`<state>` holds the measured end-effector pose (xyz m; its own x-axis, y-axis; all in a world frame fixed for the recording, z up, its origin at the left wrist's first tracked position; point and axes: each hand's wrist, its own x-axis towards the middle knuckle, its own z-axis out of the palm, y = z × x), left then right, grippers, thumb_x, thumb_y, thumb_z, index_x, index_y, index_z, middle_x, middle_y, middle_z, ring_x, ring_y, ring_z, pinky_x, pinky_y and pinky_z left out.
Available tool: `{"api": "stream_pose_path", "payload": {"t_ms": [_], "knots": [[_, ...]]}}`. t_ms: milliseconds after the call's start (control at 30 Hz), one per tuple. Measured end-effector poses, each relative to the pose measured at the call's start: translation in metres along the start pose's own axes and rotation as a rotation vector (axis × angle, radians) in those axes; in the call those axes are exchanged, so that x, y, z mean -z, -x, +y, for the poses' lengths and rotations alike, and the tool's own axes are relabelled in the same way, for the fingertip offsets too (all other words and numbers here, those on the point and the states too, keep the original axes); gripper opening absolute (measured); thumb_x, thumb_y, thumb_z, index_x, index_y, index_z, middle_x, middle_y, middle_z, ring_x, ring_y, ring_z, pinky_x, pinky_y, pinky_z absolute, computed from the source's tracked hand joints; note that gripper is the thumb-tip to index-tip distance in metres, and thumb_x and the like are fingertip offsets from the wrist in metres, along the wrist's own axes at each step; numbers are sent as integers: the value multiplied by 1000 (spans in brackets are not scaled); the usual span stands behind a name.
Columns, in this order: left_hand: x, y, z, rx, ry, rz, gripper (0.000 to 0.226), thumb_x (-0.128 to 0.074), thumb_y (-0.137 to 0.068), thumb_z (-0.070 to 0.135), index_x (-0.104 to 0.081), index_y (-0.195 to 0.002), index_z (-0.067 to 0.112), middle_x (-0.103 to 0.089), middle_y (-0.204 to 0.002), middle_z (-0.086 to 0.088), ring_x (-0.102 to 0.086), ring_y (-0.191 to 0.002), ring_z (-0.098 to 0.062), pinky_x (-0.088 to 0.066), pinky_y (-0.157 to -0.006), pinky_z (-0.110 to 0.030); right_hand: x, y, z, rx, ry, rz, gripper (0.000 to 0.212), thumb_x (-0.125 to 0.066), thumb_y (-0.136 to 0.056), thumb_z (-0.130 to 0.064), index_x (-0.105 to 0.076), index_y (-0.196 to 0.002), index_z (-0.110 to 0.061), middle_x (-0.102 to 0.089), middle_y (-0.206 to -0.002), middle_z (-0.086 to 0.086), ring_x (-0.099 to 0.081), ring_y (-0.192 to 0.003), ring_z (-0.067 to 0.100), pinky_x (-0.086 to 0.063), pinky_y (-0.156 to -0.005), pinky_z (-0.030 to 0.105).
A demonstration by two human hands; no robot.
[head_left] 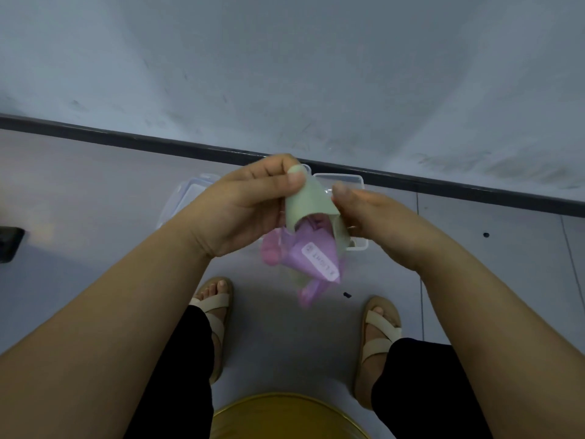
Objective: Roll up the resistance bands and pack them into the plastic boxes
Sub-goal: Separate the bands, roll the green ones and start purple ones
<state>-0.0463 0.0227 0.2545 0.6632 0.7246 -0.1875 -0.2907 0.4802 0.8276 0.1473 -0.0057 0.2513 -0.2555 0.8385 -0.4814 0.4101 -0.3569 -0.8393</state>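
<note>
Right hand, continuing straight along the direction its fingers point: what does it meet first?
Likely the pale green rubber resistance band, just ahead of the right hand, then the left hand pinching that band. Blur hides whether hand and band already touch.

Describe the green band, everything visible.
The green band is a pale, matte, rubbery-looking flat strip, curled into a loose open tube. It is held in the air over the plastic box. The left hand pinches its top edge; the right hand grips its right side. Bunched purple bands hang beneath it, touching.
</note>
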Motion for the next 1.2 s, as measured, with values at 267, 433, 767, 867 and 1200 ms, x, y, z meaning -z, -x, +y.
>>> {"api": "stream_pose_path", "payload": {"t_ms": [267,433,767,867,1200], "knots": [[11,5,15,-151,456,106,12,-70,-67,16,-68,-74,8,-71,-77,-12,-70,-72,-22,-58,-68,-34,-2,-7,17,-63,76,-288,28,-67,-80,-24,-67,-107,-18,-70,-105,-5,-63,-102,8,-41,-95,23],[26,4,15,68,163,394,13,-51,-83,19,-57,-81,8,-59,-62,-5,-54,-55,-15,-53,-66,-27,-8,-12,18,-103,-85,-71,17,-54,-92,-19,-64,-105,-13,-70,-99,5,-66,-89,15,-53,-84,27],[20,1,-13,483,-955,253,32,-51,-90,45,-53,-120,35,-61,-112,8,-59,-98,-11,-46,-79,-23,-8,-16,2,-116,-698,44,21,-40,-99,-17,-61,-99,-15,-67,-83,2,-65,-72,12,-57,-62,26],[20,-4,-18,460,-898,146,41,-53,-88,49,-52,-127,36,-58,-121,14,-55,-103,0,-37,-81,-14,-9,-14,0,-125,-807,-21,20,-41,-97,-13,-60,-104,-11,-68,-90,7,-66,-81,17,-59,-70,30],[6,-7,-17,365,-519,197,44,-49,-76,60,-68,-102,31,-70,-107,9,-63,-103,-10,-40,-100,-36,1,-7,-1,-38,-738,-119,43,-50,-87,4,-49,-125,-17,-63,-119,13,-66,-101,29,-58,-73,35]]}}
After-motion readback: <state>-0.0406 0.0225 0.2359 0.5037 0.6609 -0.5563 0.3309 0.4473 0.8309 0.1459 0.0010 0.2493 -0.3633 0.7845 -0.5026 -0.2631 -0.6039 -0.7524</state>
